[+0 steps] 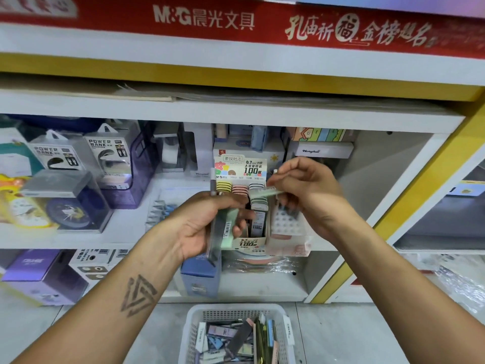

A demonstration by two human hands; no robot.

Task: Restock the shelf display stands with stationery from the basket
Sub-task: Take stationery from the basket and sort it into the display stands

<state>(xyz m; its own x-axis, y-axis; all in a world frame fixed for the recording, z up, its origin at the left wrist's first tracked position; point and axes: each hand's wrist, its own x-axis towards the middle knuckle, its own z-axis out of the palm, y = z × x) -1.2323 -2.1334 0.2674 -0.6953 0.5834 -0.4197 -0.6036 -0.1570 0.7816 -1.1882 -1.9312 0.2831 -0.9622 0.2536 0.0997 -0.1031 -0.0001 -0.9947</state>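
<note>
A white plastic basket [283, 337] of mixed stationery packs sits on the floor nearest the camera, directly below a cardboard display stand [249, 206] of 0.7 HB pencil-lead cases on the shelf [131, 241]. Just in front of the stand and to its left, the left hand [207, 227] is curled around a small bundle of flat lead cases [227, 227], pale green and dark, held upright. To the stand's right and slightly higher, the right hand [304, 185] pinches a single pale green case [267, 193] between thumb and fingertips, its end over the stand's upper rows. Left of the stand stand boxed power banks [110, 156] and a clear purple container [136, 174]; behind it lie stacked white boxes. Above it runs a red M&G banner [204, 19].
</note>
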